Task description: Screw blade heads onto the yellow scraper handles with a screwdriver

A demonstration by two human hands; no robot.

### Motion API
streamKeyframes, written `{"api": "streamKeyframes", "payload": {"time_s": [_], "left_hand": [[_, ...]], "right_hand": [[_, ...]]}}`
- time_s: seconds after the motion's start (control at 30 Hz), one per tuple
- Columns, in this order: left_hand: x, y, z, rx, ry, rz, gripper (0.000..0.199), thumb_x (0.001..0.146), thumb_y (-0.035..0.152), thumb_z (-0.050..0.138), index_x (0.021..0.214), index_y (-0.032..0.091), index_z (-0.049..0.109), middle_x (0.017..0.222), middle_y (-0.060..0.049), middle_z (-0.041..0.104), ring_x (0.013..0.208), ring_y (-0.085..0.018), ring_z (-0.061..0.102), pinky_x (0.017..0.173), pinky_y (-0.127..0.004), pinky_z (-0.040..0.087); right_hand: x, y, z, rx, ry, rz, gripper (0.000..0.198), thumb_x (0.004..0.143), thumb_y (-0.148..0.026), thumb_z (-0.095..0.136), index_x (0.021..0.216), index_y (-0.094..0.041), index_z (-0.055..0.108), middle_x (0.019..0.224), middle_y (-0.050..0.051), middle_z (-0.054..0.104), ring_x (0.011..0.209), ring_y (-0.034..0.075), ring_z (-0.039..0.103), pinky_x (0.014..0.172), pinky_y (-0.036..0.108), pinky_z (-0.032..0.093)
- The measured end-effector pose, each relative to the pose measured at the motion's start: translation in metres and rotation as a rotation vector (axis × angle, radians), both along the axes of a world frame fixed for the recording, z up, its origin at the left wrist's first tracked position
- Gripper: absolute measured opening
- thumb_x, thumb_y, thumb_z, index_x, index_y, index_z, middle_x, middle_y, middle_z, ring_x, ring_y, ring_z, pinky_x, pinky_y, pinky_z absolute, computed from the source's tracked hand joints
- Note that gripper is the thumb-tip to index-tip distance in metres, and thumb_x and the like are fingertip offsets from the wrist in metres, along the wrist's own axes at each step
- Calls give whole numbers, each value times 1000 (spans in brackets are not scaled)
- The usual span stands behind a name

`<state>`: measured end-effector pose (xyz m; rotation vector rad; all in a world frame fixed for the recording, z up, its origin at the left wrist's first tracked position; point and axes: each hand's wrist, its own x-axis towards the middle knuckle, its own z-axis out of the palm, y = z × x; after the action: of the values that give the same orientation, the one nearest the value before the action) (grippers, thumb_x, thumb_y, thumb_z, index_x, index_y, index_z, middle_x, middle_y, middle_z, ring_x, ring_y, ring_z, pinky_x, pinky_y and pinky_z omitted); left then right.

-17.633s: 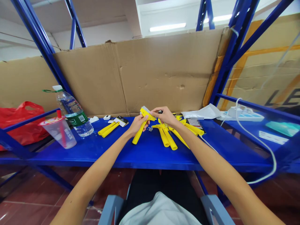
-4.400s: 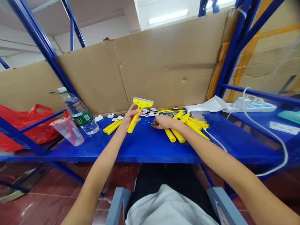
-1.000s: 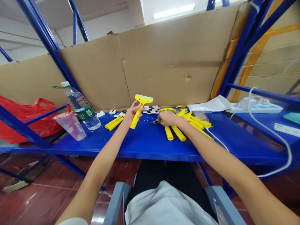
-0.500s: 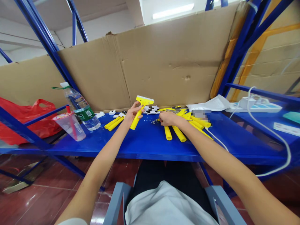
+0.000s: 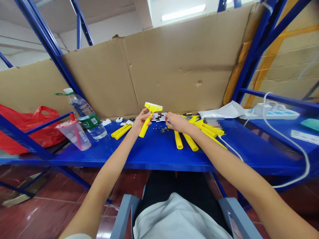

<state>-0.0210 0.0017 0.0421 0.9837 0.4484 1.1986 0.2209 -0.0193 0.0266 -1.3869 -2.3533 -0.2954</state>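
My left hand (image 5: 140, 122) is closed around the handle of a yellow scraper (image 5: 147, 122), holding it tilted above the table with its wide head up. My right hand (image 5: 175, 121) is raised a little, to the right of the scraper, its fingers bent together; whatever may be between the fingertips is too small to make out. Just below it lies a scatter of small screws (image 5: 163, 129). Behind, near the fingertips, are black-and-white flat pieces (image 5: 158, 117). More yellow scrapers (image 5: 190, 142) lie in a pile beneath and right of my right wrist.
Two yellow handles (image 5: 121, 131) lie left of my left hand. A water bottle (image 5: 91, 118) and a plastic cup (image 5: 77, 134) stand farther left, beside a red bag (image 5: 30, 129). Cardboard (image 5: 174, 66) walls the back. A white cable (image 5: 302, 149) runs from a power strip (image 5: 284, 114).
My right hand has lifted from the screws and shifted slightly left, toward the scraper. My left hand and the scraper have barely moved.
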Motion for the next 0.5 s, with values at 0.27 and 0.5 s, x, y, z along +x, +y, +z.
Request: {"api": "streamKeyframes", "payload": {"time_s": [0.27,0.5], "left_hand": [[4,8,-8,-91,122,15,57,75,6,88,123,22,62,108,-6,74,72,-13,73,46,-15,46],[8,9,-18,-103,226,-103,49,81,5,84,123,19,64,102,-7,74,73,-16,75,45,-17,49]], "right_hand": [[1,6,1,168,292,119,22,111,-28,52,121,-22,71,120,10,76,106,26,71,86,34,48],[2,8,2,160,403,178,23,112,-32,56,118,-24,77,122,9,77,111,25,72,93,34,50]]}}
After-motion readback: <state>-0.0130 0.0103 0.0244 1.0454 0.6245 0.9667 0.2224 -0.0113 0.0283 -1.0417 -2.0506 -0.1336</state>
